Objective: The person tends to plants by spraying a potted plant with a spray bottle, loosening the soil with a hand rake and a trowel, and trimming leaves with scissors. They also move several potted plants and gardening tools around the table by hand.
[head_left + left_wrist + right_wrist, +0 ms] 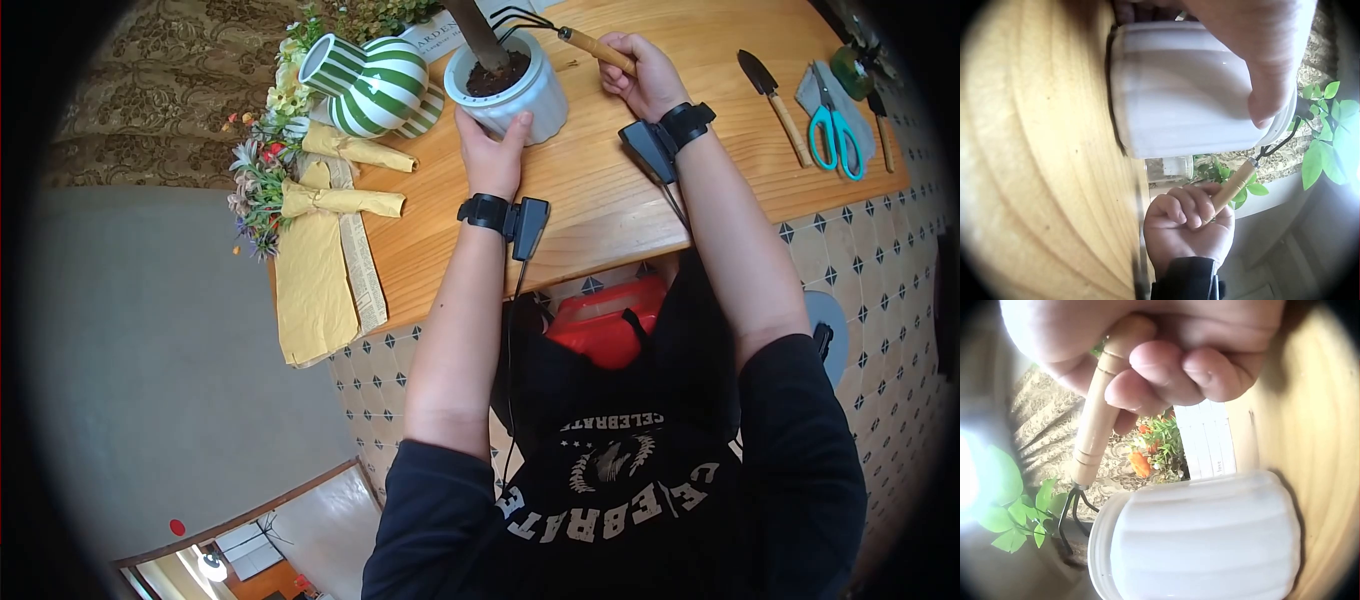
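A white ribbed flower pot (543,108) stands on the wooden table, holding dark soil (503,77) and a plant with a thick stem (474,34). My left hand (490,160) grips its near side. In the left wrist view the thumb (1267,103) presses close to the rim. My right hand (648,78) holds a small hand rake by its wooden handle (1099,419), fingers curled round the end. The rake's black prongs (1071,515) reach over the rim beside the stem, their tips close to the soil.
A green-and-white striped vase (378,88) lies left of the pot, near paper-wrapped flowers (322,200) at the table's left edge. To the right lie a trowel (775,100), turquoise-handled scissors (835,135) on a grey cloth and a green round object (851,72).
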### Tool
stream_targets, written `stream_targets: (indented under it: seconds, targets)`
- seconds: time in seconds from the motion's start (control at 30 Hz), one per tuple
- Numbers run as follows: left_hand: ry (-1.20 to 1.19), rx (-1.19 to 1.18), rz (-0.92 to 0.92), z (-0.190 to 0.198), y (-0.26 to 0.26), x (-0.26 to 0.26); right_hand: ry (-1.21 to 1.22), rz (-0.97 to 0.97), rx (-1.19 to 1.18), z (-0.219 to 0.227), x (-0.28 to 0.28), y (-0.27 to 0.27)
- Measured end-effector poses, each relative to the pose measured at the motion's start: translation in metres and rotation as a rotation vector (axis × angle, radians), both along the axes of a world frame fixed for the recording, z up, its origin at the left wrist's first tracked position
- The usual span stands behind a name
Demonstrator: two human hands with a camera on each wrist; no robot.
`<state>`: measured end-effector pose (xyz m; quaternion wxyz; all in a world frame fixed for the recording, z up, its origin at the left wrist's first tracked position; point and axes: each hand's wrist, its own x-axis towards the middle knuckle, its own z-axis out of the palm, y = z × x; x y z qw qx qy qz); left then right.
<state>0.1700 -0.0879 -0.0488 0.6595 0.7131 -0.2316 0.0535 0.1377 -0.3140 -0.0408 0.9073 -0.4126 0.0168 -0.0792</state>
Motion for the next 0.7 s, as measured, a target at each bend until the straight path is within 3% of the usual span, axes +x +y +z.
stream_targets:
  seconds: [0.7]
  targets:
    - [0.012,-0.016,-0.019,-0.0017,-0.0001,0.0018,0.019,-0.021,-0.001,-0.0029,0.0014,-0.0013]
